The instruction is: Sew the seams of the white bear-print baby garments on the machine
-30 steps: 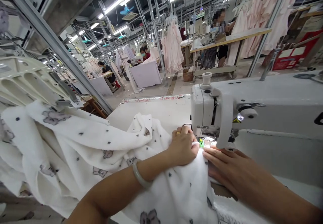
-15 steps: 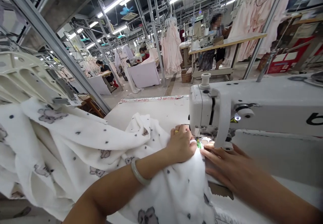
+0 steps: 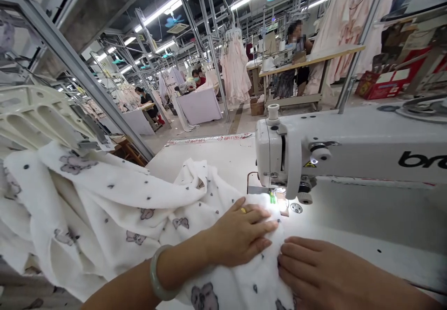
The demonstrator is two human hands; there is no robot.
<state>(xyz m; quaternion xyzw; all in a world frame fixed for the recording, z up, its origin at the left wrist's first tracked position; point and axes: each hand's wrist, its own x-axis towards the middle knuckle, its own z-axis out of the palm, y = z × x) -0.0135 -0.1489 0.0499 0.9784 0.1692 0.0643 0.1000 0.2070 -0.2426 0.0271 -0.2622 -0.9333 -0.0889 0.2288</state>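
White fleecy fabric with grey bear prints (image 3: 188, 254) runs from a clamp at the left across to the sewing machine (image 3: 279, 147). Its far edge lies at the lit presser foot (image 3: 272, 197), where a bit of green shows. My left hand (image 3: 240, 233) rests flat on the fabric just before the foot, fingers stretched out and slightly apart. At the fabric's right edge, my right hand (image 3: 314, 263) has its fingers curled together on the cloth; the thumb is mostly hidden. A bangle (image 3: 159, 272) circles my left wrist.
A cream plastic clamp hanger (image 3: 38, 110) holds fabric at the left, beside a slanting metal post (image 3: 84, 72). The white machine table (image 3: 216, 154) extends behind the fabric. Farther back are co-workers, worktables, hanging pink garments (image 3: 235, 68) and a red box (image 3: 384, 82).
My right hand has drawn back from the presser foot to the fabric's right edge. The left hand has gone from a closed grip beside the needle to lying flat, nearer me.
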